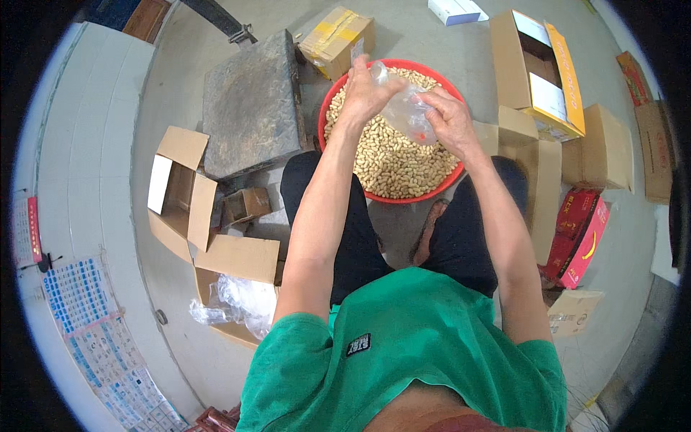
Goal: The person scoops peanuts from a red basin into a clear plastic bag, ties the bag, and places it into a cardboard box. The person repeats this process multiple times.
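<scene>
A clear plastic bag (406, 114) with a small red mark hangs above a red round basin (413, 198) filled with unshelled peanuts (399, 156). My right hand (447, 120) pinches the bag's side between thumb and fingers. At the bag's upper left end is my left hand (370, 92), its thumb spread from the fingers and slightly blurred. Whether those fingers grip the film cannot be made out. The basin stands on the floor just beyond my knees.
Left of the basin stands a platform scale (251, 102), with a taped carton (339, 40) behind. Open cardboard boxes (178, 189) and a box of plastic bags (243, 302) lie at left. A yellow-sided carton (540, 75) and red boxes (575, 235) stand right.
</scene>
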A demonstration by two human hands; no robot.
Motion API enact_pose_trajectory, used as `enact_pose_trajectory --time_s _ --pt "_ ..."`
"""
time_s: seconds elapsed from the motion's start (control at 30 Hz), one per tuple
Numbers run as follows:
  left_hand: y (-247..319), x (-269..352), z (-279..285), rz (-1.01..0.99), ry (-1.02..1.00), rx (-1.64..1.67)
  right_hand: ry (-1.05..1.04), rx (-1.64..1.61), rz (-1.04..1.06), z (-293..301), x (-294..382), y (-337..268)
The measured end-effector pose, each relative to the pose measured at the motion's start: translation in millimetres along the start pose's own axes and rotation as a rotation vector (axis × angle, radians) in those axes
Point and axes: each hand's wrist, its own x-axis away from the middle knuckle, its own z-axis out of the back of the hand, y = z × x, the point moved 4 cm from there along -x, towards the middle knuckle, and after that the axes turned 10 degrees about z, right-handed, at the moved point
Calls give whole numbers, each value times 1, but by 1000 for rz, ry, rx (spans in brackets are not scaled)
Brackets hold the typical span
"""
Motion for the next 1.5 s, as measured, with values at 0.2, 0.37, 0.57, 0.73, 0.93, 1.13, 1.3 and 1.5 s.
enact_pose_trajectory --time_s 0.2,0.37,0.57,0.73,0.93,1.13,1.3,1.5 --pt "-13 -11 15 196 -4 431 119 15 -186 15 -1 14" --pt "-10 -9 33 165 -75 808 190 -29 -272 21 4 26" --pt "6 3 47 51 -357 1094 356 299 -461 41 10 54" --pt "21 23 64 -25 -607 1043 559 181 -476 61 20 75" --pt "23 34 55 15 -574 794 487 -26 -491 47 19 88" --pt "22 31 50 -7 -507 790 391 7 -418 32 16 79" --pt "21 29 50 23 -502 861 397 60 -440 37 22 95" --pt "21 27 45 43 -454 857 353 307 -385 37 23 86"
